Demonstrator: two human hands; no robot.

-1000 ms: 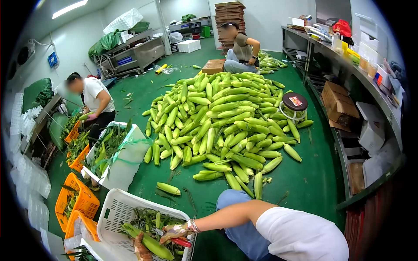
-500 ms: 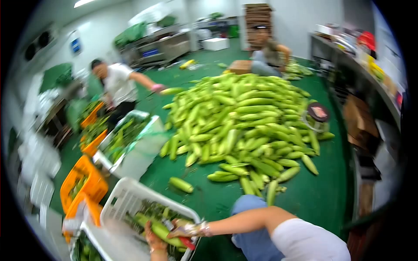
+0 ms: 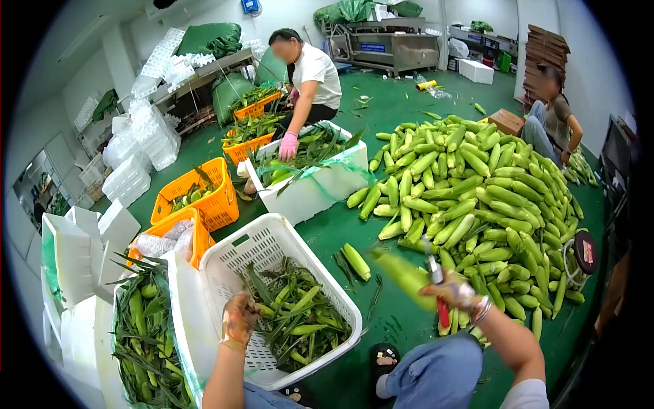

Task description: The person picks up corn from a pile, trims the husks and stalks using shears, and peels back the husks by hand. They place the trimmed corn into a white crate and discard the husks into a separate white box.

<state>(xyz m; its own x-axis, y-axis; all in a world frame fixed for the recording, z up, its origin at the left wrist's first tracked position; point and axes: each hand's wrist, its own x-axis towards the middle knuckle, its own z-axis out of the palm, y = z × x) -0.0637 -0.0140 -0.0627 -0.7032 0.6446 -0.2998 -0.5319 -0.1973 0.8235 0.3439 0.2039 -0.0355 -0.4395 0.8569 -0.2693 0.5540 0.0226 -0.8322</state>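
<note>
My right hand is off to the right in front of the corn pile, closed around red-handled pruning shears. It also holds a green ear of corn, blurred by motion and pointing up to the left. My left hand hangs over the left side of a white plastic basket, its fingers curled in; I cannot tell what is in them. Green leaves and husk trimmings lie in that basket. Beyond the right hand rises a big pile of corn ears on the green floor.
A single ear lies beside the basket. Left are orange crates and a foam box of trimmings. A co-worker in pink gloves reaches into another foam box. A second person sits behind the pile.
My hands have parted: the right has carried the ear of corn and shears out of the basket toward the pile, while the left stays over the basket. The co-worker's gloved hand has moved to the foam box.
</note>
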